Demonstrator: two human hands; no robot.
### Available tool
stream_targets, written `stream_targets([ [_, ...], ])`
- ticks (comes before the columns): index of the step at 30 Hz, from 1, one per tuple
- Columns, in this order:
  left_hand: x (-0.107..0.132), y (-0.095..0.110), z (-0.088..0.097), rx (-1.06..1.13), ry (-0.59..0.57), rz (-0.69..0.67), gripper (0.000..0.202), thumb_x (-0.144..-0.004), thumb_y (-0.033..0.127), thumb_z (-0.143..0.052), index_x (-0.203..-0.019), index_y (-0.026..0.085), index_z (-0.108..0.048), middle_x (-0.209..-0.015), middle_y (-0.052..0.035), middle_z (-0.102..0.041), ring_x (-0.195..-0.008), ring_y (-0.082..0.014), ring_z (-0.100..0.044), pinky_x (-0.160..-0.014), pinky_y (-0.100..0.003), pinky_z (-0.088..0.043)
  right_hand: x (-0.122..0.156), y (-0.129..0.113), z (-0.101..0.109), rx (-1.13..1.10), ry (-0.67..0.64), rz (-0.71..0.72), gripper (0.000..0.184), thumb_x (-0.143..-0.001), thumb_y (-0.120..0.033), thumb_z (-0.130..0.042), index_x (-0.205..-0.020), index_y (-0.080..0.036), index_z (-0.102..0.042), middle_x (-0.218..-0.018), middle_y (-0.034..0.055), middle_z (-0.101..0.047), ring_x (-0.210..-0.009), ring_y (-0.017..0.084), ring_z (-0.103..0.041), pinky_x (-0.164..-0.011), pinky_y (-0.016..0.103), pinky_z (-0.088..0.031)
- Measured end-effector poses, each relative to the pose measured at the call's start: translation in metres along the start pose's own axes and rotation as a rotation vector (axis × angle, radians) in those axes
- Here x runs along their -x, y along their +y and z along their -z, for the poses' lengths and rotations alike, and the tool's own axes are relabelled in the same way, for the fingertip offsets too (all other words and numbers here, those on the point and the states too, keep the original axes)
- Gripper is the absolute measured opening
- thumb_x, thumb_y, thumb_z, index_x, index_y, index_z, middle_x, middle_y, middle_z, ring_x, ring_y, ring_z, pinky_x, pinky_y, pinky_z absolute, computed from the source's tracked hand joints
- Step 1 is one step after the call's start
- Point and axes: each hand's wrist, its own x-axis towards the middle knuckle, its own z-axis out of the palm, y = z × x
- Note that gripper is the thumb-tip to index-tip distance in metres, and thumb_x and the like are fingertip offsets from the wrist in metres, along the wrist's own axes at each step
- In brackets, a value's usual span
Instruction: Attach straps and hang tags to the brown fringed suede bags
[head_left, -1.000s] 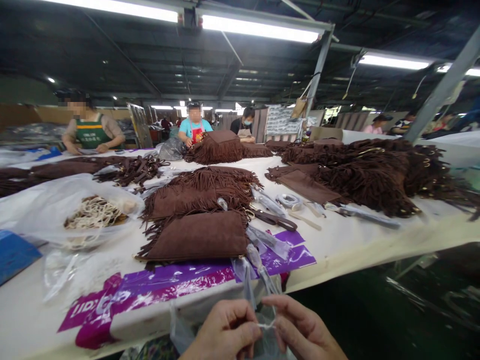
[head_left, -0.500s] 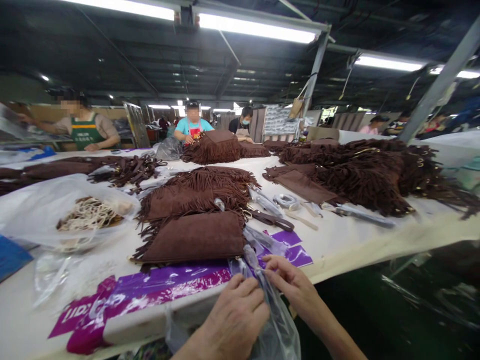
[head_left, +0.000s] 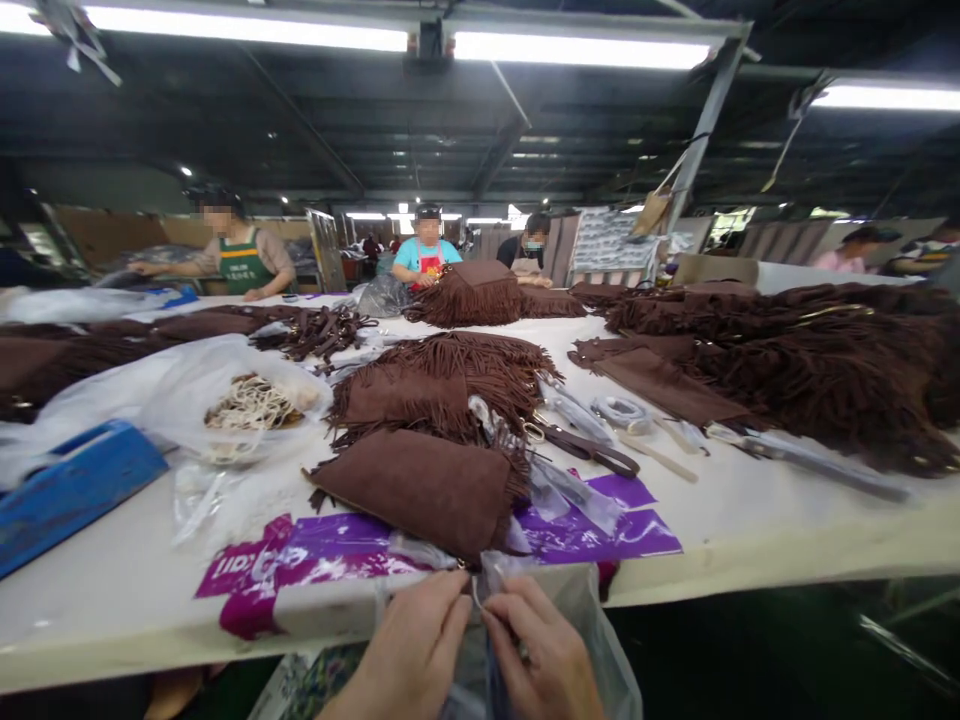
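A brown fringed suede bag (head_left: 420, 485) lies flat at the table's front edge, one corner toward me. My left hand (head_left: 416, 640) is closed in a pinch just below that corner, where a small metal fitting shows; what the fingertips grip is hidden. Beside it, my right hand (head_left: 536, 640) has its fingers closed on transparent plastic wrap (head_left: 504, 568). The fingertips of both hands almost meet. A larger transparent plastic bag (head_left: 611, 640) hangs below the table edge around my right hand. Under the suede bag is purple printed plastic (head_left: 337, 545).
More brown fringed bags (head_left: 450, 385) lie behind, with a big heap (head_left: 825, 370) at right. A brown wrist strap (head_left: 589, 447) and plastic-wrapped straps lie between. A plastic bag of pale cord (head_left: 251, 405) and a blue holder (head_left: 82, 490) stand left. Co-workers (head_left: 247, 262) work across the table.
The near suede bag has turned, its right corner now pointing toward me. My hands have come closer together at that corner, the right one lower. The view has swung left.
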Motion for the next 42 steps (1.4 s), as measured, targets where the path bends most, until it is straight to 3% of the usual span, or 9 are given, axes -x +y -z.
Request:
stream_targets([
  [4, 0.005, 0.003, 0.001, 0.468, 0.004, 0.306, 0.047, -0.088, 0.060, -0.035, -0.080, 0.018, -0.055, -0.083, -0.0045, -0.061, -0.084, -0.0206, -0.054, -0.075, -0.030, -0.045, 0.007, -0.016, -0.021, 0.071, 0.019, 0.114, 0.024, -0.096, -0.019, -0.043, -0.090, -0.022, -0.066, -0.091, 0.0075, -0.071, -0.074, 0.015, -0.071, -0.066, 0.016, -0.054],
  [7, 0.005, 0.001, 0.002, 0.598, 0.108, 0.405, 0.047, -0.079, 0.064, -0.047, -0.077, 0.017, -0.052, -0.075, -0.0005, -0.052, -0.078, -0.0185, -0.049, -0.071, -0.029, -0.043, 0.010, -0.028, -0.037, 0.162, -0.002, 0.164, 0.032, -0.099, -0.023, -0.037, -0.092, -0.022, -0.068, -0.091, 0.0078, -0.074, -0.065, 0.014, -0.072, -0.057, 0.015, -0.053],
  [15, 0.017, 0.004, 0.021, 0.775, 0.112, 0.325, 0.024, -0.070, 0.032, -0.057, -0.085, 0.014, -0.059, -0.074, 0.0019, -0.053, -0.069, -0.0136, -0.044, -0.064, -0.024, -0.037, -0.011, -0.028, -0.010, -0.310, -0.180, 0.081, 0.026, -0.097, -0.030, -0.046, -0.076, -0.023, -0.060, -0.086, 0.0025, -0.069, -0.075, 0.014, -0.069, -0.069, 0.017, -0.054],
  [19, 0.018, 0.002, 0.027, 0.788, 0.023, 0.343, 0.018, -0.063, 0.024, -0.057, -0.078, 0.013, -0.061, -0.063, 0.0043, -0.048, -0.061, -0.0108, -0.039, -0.056, -0.022, -0.030, -0.016, -0.018, 0.005, -0.254, -0.057, -0.083, 0.021, -0.093, -0.031, -0.054, -0.077, -0.022, -0.064, -0.064, -0.0026, -0.060, -0.054, 0.012, -0.059, -0.051, 0.016, -0.048],
  [23, 0.017, 0.000, 0.031, 0.697, -0.010, 0.274, 0.018, -0.061, 0.017, -0.051, -0.075, 0.014, -0.061, -0.065, 0.0028, -0.051, -0.059, -0.0117, -0.044, -0.054, -0.021, -0.035, -0.016, -0.022, 0.007, -0.152, 0.030, 0.002, 0.017, -0.092, -0.029, -0.057, -0.079, -0.022, -0.067, -0.065, -0.0020, -0.063, -0.051, 0.011, -0.059, -0.052, 0.017, -0.047],
  [27, 0.017, 0.002, 0.038, 0.622, -0.038, 0.193, 0.020, -0.065, 0.016, -0.048, -0.079, 0.014, -0.062, -0.078, -0.0004, -0.057, -0.070, -0.0155, -0.052, -0.060, -0.022, -0.043, -0.015, -0.029, 0.005, -0.109, 0.057, 0.014, 0.019, -0.093, -0.029, -0.056, -0.079, -0.022, -0.068, -0.063, -0.0024, -0.063, -0.049, 0.011, -0.058, -0.051, 0.018, -0.045],
  [33, 0.014, 0.000, 0.029, 0.734, -0.039, 0.323, 0.015, -0.059, 0.021, -0.050, -0.073, 0.016, -0.055, -0.067, 0.0002, -0.056, -0.065, -0.0172, -0.054, -0.058, -0.025, -0.043, -0.019, -0.032, 0.004, -0.204, 0.055, -0.039, 0.018, -0.093, -0.027, -0.057, -0.079, -0.022, -0.068, -0.062, -0.0028, -0.062, -0.050, 0.010, -0.058, -0.049, 0.016, -0.047],
  [37, 0.011, 0.001, 0.017, 0.786, 0.089, 0.290, 0.008, -0.057, 0.019, -0.053, -0.064, 0.017, -0.049, -0.062, 0.0030, -0.050, -0.065, -0.0133, -0.048, -0.062, -0.023, -0.038, -0.025, -0.033, -0.002, -0.175, 0.155, 0.036, 0.023, -0.093, -0.027, -0.055, -0.073, -0.022, -0.067, -0.087, 0.0073, -0.069, -0.076, 0.016, -0.069, -0.062, 0.019, -0.055],
  [42, 0.009, 0.007, 0.012, 0.909, 0.162, 0.273, 0.027, -0.073, 0.035, -0.062, -0.090, 0.014, -0.058, -0.082, -0.0026, -0.059, -0.078, -0.0175, -0.053, -0.069, -0.027, -0.043, -0.018, -0.023, -0.014, -0.063, 0.229, 0.245, 0.015, -0.092, -0.017, -0.055, -0.089, -0.020, -0.070, -0.096, 0.0094, -0.073, -0.085, 0.018, -0.072, -0.079, 0.022, -0.058],
])
